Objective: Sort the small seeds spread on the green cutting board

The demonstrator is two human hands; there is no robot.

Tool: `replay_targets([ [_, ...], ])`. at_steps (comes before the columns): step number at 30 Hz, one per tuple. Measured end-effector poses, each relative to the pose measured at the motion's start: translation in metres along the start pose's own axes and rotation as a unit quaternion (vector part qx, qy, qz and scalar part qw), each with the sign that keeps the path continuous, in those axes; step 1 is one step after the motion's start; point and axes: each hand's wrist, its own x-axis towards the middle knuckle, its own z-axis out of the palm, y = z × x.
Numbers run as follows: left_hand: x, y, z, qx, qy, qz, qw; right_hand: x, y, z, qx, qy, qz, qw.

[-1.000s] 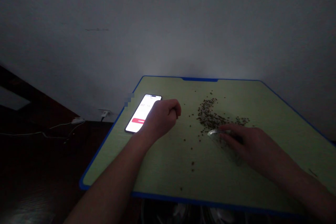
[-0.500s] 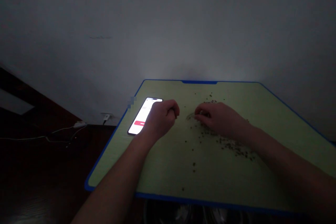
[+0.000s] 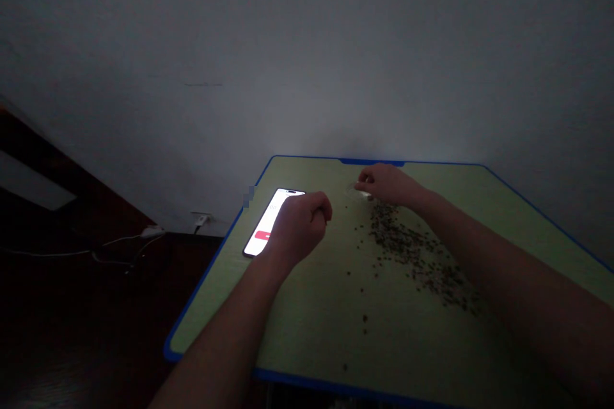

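Note:
My right hand [image 3: 386,184] is closed, its fingertips pinching a clear, see-through thing [image 3: 354,193] near the far edge of the table. Dimness hides what kind of thing that is. Many small dark seed-like bits [image 3: 407,246] lie scattered in a band from below my right hand toward the near right, some under my forearm. My left hand [image 3: 302,225] is curled closed above the table, left of the bits. Whatever its fingers may hold is hidden. Partly behind that hand lies a lit phone [image 3: 259,239] with a red button on its white screen.
The pale green table [image 3: 307,319] has a blue rim and stands against a grey wall [image 3: 307,64]. On the left, a wall socket [image 3: 201,217] and white cables [image 3: 119,243] show above the dark floor. A few bits lie apart near the table's front.
My right hand has moved away toward the far edge with the clear thing, uncovering more of the dark bits. My left hand stays closed beside the phone. The whole view has shifted slightly.

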Motion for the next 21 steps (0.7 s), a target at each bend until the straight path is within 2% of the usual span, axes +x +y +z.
replay_targets([
  [9, 0.0, 0.001, 0.0, -0.006, 0.002, -0.002, 1.0, -0.004, -0.014, 0.017, 0.032, -0.061, -0.057, 0.996],
  [21, 0.001, -0.001, 0.0, -0.003, 0.022, -0.004, 1.0, -0.045, -0.053, 0.019, 0.075, -0.102, -0.109, 0.986],
])
